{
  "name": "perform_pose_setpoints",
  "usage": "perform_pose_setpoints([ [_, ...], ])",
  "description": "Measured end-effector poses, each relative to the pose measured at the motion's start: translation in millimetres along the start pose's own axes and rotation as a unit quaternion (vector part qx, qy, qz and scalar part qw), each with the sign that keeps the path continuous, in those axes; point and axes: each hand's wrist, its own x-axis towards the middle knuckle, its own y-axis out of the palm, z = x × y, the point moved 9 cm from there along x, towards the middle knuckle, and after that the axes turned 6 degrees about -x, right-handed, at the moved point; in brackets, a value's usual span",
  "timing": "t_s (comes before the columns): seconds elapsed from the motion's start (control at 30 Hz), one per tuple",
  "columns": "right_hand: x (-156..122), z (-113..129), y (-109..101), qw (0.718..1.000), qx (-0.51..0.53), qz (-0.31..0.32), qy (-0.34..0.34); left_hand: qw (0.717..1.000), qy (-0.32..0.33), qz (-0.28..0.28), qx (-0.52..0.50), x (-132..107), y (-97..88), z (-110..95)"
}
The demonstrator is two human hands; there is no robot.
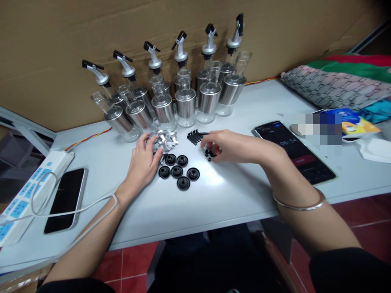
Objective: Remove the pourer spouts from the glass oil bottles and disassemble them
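Observation:
My left hand [146, 158] rests against a pile of silver plastic spout pieces [168, 142], thumb and fingers apart. Just beside its thumb lie several round black discs with raised centres [177, 171]. My right hand [224, 145] arches over a small cluster of black plugs [209, 153], its thumb apart from the curled fingers; part of the cluster is hidden beneath it. Black lever pieces [195, 137] lie in a row next to its fingertips. Behind the parts stand glass bottles with steel sleeves and open necks [185, 101]. A further row at the back carries silver pour spouts with black levers [152, 57].
A white power strip [33, 191], a dark phone [65, 199] and a white cable [91, 209] lie at left. At right are a phone showing a timer [302, 158], a blue-yellow packet [359, 124] and a patterned cloth [339, 81]. Cardboard [122, 24] stands behind the bottles.

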Motion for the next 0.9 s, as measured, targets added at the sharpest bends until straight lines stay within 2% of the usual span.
perform_pose_setpoints([
  [0.17, -4, -6, -7, 1.000, -0.007, -0.024, -0.006, 1.000, -0.003, 0.003, 0.000, 0, 0.2, 0],
  [0.5, -1, -20, -9, 0.997, -0.041, -0.031, 0.064, 1.000, -0.002, 0.000, -0.007, 0, 0.2, 1],
  [0.63, -1, -20, -13, 0.996, -0.040, -0.050, 0.067, 1.000, -0.002, 0.002, -0.004, 0, 0.6, 1],
  [0.9, -3, -15, -4, 0.999, -0.008, -0.026, 0.037, 1.000, -0.003, 0.000, -0.007, -1, 0.6, 2],
])
